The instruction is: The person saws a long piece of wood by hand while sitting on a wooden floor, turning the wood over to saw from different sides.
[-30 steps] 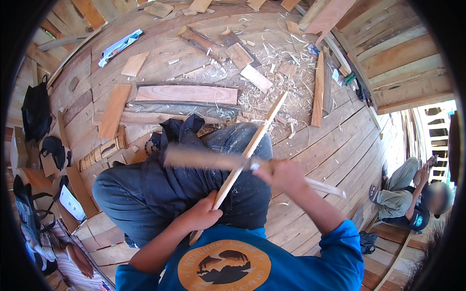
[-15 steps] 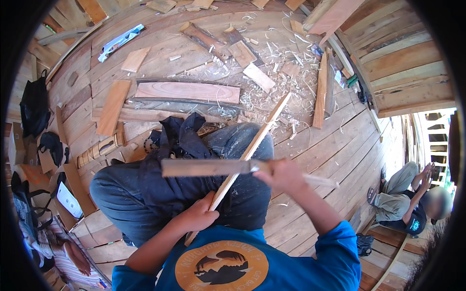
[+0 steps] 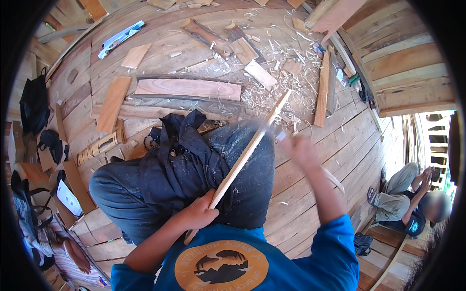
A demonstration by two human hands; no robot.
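My left hand [image 3: 200, 213] is closed around the lower part of a long pale wooden stick [image 3: 246, 154]. The stick slants up and to the right across my lap and past my right knee, its far end narrowed to a point. My right hand [image 3: 304, 151], blurred by motion, grips a long-bladed knife beside the stick's upper half. The knife's pale handle [image 3: 335, 181] sticks out behind the fist toward the lower right. Its blade is smeared, so I cannot tell whether it touches the wood. Dark cloth [image 3: 179, 155] lies over my lap.
Wood shavings [image 3: 281, 72] and offcuts litter the plank floor ahead, near a reddish board [image 3: 189, 89]. An upright plank [image 3: 321, 92] lies to the right. Cardboard boxes [image 3: 75, 189] and black bags stand at left. Another person [image 3: 400, 199] sits at far right, hands together.
My right hand has moved up and right, swinging the knife from lying across the stick's middle toward its upper half. My left hand keeps its hold, and the stick has barely shifted.
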